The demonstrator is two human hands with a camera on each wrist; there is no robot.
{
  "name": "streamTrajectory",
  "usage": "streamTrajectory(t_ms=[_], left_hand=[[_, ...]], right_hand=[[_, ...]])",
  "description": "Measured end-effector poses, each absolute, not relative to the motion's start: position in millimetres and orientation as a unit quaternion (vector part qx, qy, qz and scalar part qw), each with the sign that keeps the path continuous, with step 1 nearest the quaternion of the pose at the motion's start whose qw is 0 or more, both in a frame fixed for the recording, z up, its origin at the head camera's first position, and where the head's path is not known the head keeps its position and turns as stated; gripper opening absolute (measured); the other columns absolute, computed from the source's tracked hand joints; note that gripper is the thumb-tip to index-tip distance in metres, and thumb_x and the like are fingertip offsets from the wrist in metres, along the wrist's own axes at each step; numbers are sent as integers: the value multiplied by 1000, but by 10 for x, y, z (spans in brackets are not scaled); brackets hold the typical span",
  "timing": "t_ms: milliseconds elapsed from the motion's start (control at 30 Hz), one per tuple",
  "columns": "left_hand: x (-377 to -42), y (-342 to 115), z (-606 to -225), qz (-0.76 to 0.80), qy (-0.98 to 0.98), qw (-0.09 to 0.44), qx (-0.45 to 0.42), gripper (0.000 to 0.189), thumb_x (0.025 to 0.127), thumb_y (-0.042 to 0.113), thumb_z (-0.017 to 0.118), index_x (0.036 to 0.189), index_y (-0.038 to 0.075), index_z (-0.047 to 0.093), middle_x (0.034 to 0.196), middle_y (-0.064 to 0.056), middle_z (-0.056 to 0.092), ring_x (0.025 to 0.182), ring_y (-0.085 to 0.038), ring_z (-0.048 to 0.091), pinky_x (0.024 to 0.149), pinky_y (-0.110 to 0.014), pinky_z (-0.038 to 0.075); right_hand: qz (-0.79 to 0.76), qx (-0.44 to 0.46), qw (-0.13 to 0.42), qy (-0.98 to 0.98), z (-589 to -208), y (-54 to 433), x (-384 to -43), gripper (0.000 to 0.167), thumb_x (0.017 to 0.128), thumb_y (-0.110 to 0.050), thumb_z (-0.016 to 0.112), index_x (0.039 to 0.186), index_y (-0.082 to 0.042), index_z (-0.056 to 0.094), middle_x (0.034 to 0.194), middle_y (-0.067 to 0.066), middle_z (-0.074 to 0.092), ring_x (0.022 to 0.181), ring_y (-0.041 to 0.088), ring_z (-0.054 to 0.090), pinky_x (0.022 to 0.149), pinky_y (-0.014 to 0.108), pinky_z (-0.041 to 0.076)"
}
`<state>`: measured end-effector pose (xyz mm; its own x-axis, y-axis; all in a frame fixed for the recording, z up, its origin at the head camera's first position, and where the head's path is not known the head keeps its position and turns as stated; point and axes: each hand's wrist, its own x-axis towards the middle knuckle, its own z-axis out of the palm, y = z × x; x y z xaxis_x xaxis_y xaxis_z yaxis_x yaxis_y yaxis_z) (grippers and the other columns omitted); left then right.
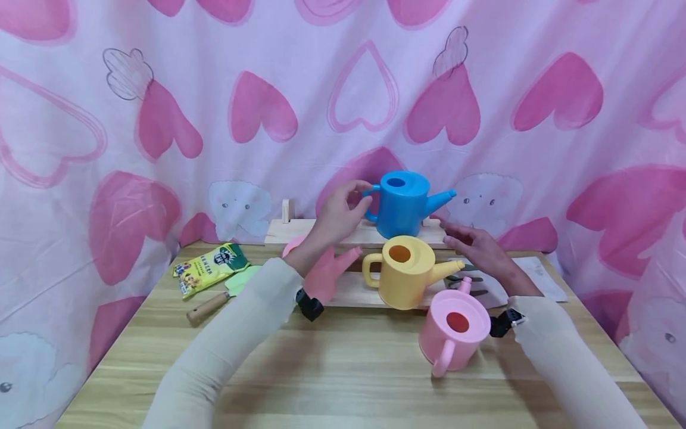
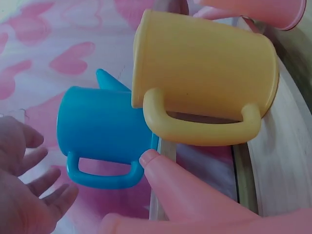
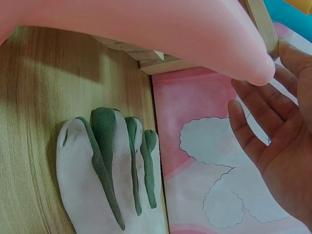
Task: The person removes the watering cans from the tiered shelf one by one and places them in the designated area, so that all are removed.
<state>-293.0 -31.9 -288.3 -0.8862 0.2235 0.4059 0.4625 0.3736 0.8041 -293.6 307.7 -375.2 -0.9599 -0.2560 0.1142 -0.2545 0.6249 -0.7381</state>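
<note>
A blue watering can point(image 1: 393, 208) stands on the upper step of a wooden stand point(image 1: 295, 231), its spout pointing right. My left hand point(image 1: 343, 210) is beside its handle; in the left wrist view the loosely bent fingers point(image 2: 62, 200) show apart from that handle. On the lower step is a yellow watering can point(image 1: 402, 289), with a salmon-pink watering can point(image 1: 320, 283) to its left, partly hidden by my left arm. My right hand point(image 1: 482, 253), fingers loosely spread and holding nothing, is near the stand's right end. A pink watering can point(image 1: 435, 333) is on the table in front.
At the left of the table point(image 1: 321, 369) lie a yellow-green packet point(image 1: 211, 271) and a trowel with a wooden handle point(image 1: 208, 308). White-and-green gloves point(image 3: 102, 156) lie to the right of the stand. Behind everything hangs a curtain point(image 1: 311, 161) with a heart print.
</note>
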Motion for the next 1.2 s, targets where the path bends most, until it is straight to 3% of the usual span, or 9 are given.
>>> streamTrajectory(t_ms=[100,333,667,900,1200], left_hand=[[-3015,-282,-2864,-529,-819,121,-186,38,104,18,63,140,7,59,135,-9,62,126,-27,56,105,-40,49],[-3108,-181,-2896,-568,-813,65,-110,44,109,21,54,152,13,47,147,-8,54,135,-28,49,106,-45,49],[-3149,-100,-2953,-601,-792,69,-83,37,111,14,47,147,13,54,138,-7,59,126,-25,54,106,-39,48],[-3164,-56,-3014,-601,-795,42,-69,39,112,18,46,149,12,52,144,-5,57,132,-26,52,109,-43,46],[-3181,-41,-3032,-576,-811,68,-77,26,111,20,49,131,7,58,122,-8,62,112,-25,57,98,-40,53]], right_hand=[[-410,-145,-2,900,-3741,3066,-2955,68,103,-50,57,161,-22,35,162,16,37,138,47,44,101,60,47],[-413,-131,4,901,-3734,3071,-2952,69,103,-51,58,161,-21,36,162,16,37,137,46,46,101,59,47],[-416,-140,6,898,-3720,3083,-2974,70,103,-50,59,161,-19,37,161,16,37,138,46,44,102,59,47],[-417,-134,5,899,-3721,3103,-2958,69,102,-49,60,161,-20,37,161,15,38,138,46,45,102,58,48],[-419,-132,4,898,-3733,3086,-2959,67,103,-46,60,161,-20,37,161,15,38,138,46,45,101,58,48]])
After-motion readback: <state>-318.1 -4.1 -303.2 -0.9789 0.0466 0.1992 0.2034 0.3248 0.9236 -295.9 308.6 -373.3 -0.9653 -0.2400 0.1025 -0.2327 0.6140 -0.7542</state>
